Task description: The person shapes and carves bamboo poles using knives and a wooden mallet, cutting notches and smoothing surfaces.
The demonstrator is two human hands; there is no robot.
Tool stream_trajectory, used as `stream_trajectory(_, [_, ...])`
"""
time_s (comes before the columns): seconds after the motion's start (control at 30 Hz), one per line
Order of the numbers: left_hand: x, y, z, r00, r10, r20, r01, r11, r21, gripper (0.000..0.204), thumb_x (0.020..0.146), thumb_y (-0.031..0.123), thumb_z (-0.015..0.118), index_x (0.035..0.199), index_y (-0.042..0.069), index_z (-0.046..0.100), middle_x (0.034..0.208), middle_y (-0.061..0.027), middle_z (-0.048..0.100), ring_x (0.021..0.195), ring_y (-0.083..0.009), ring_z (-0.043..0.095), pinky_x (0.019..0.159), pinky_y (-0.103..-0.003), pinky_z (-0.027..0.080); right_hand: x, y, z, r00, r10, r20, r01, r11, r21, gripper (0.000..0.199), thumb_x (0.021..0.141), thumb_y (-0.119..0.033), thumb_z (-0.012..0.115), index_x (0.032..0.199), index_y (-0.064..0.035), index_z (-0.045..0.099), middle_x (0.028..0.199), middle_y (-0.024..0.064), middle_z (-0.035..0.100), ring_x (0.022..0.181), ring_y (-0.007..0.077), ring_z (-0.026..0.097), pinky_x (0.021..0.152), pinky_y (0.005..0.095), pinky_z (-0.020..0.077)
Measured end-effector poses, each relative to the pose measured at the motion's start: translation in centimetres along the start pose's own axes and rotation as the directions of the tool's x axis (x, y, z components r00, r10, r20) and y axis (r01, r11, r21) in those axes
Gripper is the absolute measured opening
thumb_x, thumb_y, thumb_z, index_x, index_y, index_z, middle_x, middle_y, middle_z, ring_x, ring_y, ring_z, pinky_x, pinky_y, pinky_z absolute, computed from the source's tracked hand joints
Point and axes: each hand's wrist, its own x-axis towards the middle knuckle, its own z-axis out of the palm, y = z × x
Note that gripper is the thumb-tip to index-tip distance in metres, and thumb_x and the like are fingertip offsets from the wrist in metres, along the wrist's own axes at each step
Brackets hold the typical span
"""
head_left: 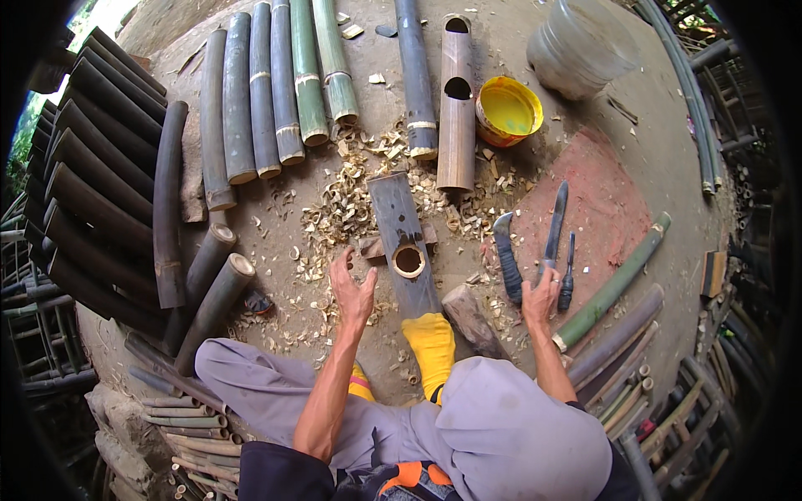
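A dark bamboo section (pixel 399 225) with a round hole cut in it lies on the ground in front of me, pinned under my yellow-socked foot (pixel 431 346). My left hand (pixel 352 288) hovers open just left of the hole, fingers spread, holding nothing. My right hand (pixel 541 296) reaches down to the handle end of a long blade tool (pixel 555 224) lying on the ground. Its fingers are on or right at the tool; a firm grip is not clear. A curved knife with a wrapped handle (pixel 506 257) and a small dark chisel (pixel 568 271) lie either side.
Wood chips (pixel 342 200) litter the ground. Dark and green bamboo poles (pixel 267 92) lie at the back left. A brown bamboo tube with holes (pixel 456 100), a yellow bowl (pixel 507 110), a clear plastic tub (pixel 581 46) and a wooden block (pixel 469 317) are nearby. Thin poles (pixel 614 288) pile at right.
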Motion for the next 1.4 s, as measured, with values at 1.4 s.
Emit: stream_trajectory(1.4, [25.4, -3.6, 7.1, 0.962, 0.069, -0.263, 0.101, 0.807, 0.582, 0.05, 0.072, 0.027, 0.064, 0.112, 0.003, 0.046, 0.118, -0.0155, 0.042, 0.11, -0.0359, 0.036, 0.1, -0.056, 0.024, 52.5, -51.5, 27.2, 0.653, -0.646, 0.396, 0.6, 0.76, 0.249, 0.032, 0.075, -0.016, 0.064, 0.104, -0.0023, 0.064, 0.093, 0.019, 0.064, 0.086, 0.028, 0.061, 0.079, 0.0435, 0.0523])
